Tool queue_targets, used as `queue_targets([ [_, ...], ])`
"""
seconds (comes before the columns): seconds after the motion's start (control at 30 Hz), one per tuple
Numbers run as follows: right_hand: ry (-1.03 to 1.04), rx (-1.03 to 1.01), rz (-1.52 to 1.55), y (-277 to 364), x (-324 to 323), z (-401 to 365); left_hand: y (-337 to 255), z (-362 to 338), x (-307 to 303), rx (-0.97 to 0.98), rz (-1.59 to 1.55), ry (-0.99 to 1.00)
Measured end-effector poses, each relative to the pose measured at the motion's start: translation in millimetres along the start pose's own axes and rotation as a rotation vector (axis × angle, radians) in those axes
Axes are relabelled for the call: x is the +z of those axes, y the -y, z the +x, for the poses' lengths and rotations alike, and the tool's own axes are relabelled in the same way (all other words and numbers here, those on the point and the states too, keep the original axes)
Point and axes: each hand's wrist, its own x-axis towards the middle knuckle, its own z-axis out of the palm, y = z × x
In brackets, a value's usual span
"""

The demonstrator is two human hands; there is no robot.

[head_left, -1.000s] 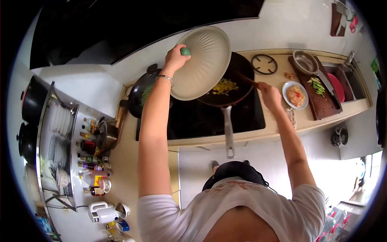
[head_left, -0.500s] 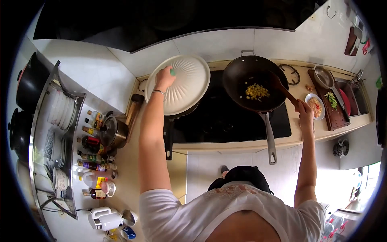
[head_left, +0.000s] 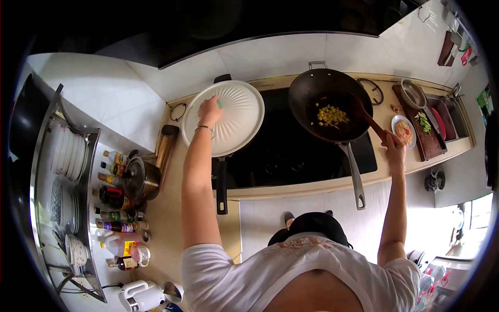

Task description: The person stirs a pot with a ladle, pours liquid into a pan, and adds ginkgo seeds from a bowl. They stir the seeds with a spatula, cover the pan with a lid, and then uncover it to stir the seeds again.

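Note:
My left hand (head_left: pixel 210 112) is closed on the green knob of a large cream lid (head_left: pixel 236 122). The lid lies over a pan whose black handle (head_left: pixel 222 187) points toward me. In my right hand (head_left: pixel 395 146) is the handle of a wooden spatula (head_left: pixel 372 125), its blade end down in the dark wok (head_left: pixel 304 99). Yellow and pale green pieces (head_left: pixel 331 116) lie together at the wok's bottom. Close beside my right hand stands a white plate (head_left: pixel 410 141) with pale food and red bits on it.
Right of the stove are a cutting board (head_left: pixel 434 150) with chopped greens, a strainer (head_left: pixel 413 94) and a sink (head_left: pixel 457 122). On the left stand a lidded pot (head_left: pixel 143 179), several bottles, a dish rack (head_left: pixel 96 208) and a white kettle (head_left: pixel 141 296).
The lid has shifted down and left with my left hand on it, now sitting over the pan so that its far handle shows. The view has shifted slightly; my right hand still holds the spatula.

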Motion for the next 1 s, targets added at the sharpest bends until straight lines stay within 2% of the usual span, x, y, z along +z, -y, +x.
queue_targets([
  [0.3,-0.004,0.089,-0.048,10.2,0.5,-12.8,8.2,10.5,10.9,0.043,0.011,0.031],
  [0.33,-0.016,0.019,-0.038,8.3,0.8,-14.2,11.6,13.9,12.7,0.059,0.019,0.034],
  [0.37,-0.011,0.042,-0.009,10.4,1.4,-16.6,13.5,15.8,15.2,0.075,0.025,0.035],
  [0.43,0.000,0.054,0.052,11.3,3.3,-17.9,2.1,7.7,6.5,-0.010,0.105,0.066],
  [0.53,-0.018,0.068,0.066,12.1,5.0,-20.9,-6.1,-3.1,0.2,-0.038,0.069,0.160],
  [0.6,-0.011,0.073,0.106,6.1,6.2,-21.4,-12.5,-19.8,-3.1,-0.096,0.131,0.021],
  [0.7,-0.017,0.056,0.070,3.3,5.3,-22.5,-27.2,-47.5,-15.5,-0.101,0.138,-0.066],
  [0.77,-0.007,0.068,0.051,2.1,3.6,-24.9,-29.9,-69.1,-13.2,-0.053,0.106,-0.110],
  [0.83,0.005,0.083,0.085,-0.2,4.4,-24.6,-37.8,-99.5,-14.7,0.122,0.076,-0.234],
  [0.9,0.022,0.059,0.049,-3.0,2.3,-22.3,-59.3,-142.4,-12.3,0.320,-0.169,-0.428],
  [1.0,0.027,-0.009,0.102,-16.5,5.4,-16.3,-113.3,-210.7,-10.3,0.448,-0.586,-0.409],
])
